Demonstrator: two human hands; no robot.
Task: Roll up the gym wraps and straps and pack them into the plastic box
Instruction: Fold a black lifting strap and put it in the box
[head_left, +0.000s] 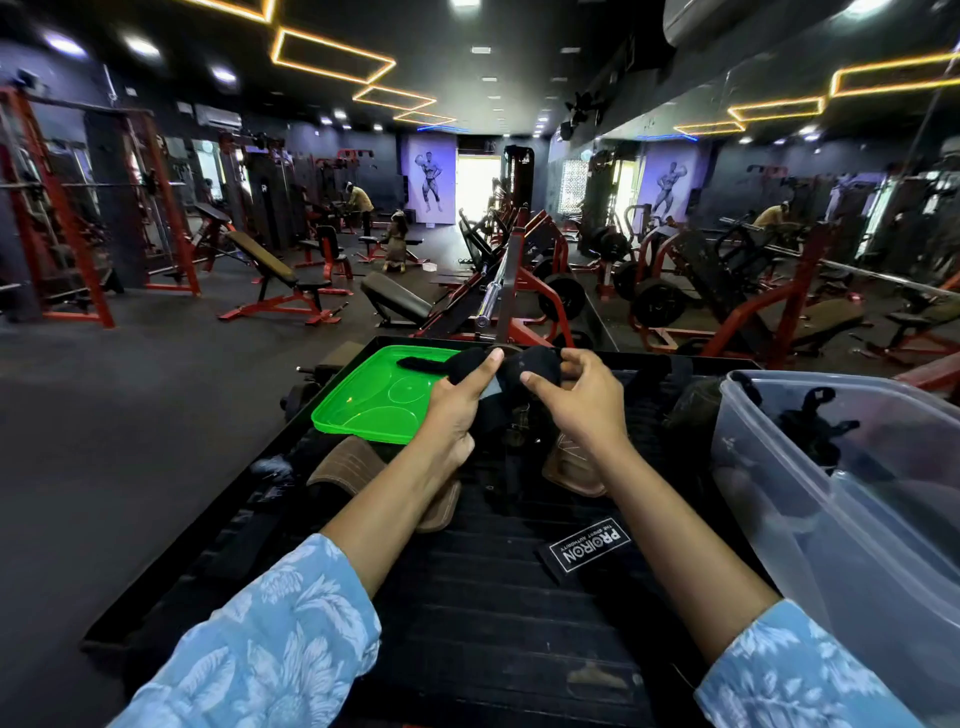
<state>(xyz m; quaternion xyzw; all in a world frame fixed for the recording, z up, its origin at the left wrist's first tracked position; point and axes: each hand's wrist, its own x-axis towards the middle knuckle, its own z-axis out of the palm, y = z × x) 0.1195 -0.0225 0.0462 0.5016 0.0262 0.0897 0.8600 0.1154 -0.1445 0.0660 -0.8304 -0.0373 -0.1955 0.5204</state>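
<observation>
At the far left of the black ribbed desk (467, 623) lay the green lid (374, 395), flat, with one loose end of the black wrap (498, 374) trailing over its near-right corner. Just nearer the person, a brown leather strap (353, 467) rested on the desk, partly hidden under the left forearm.

The left hand (457, 410) held the wrap from below and from the left, its forefinger stretched up along the cloth and its other fingers curled round the bundle. The right hand (587, 395) met it from the other side, thumb and fingertips pinching the bunched right end. So both grips were closed on the same piece, which hung between them above the middle of the desk, its long axis running roughly left to right, from the tail on the lid to the wad in the right hand. How tightly it was rolled could not be told.

A second brown strap (571, 467) showed under the right wrist, and a black strap with a PROIRON label (589, 548) lay nearer the body.

The clear plastic box (779, 499) stood at the far right, open, with dark straps already inside. It lay to the right of the wrap, so the right hand was the nearer one for dropping the roll in.
</observation>
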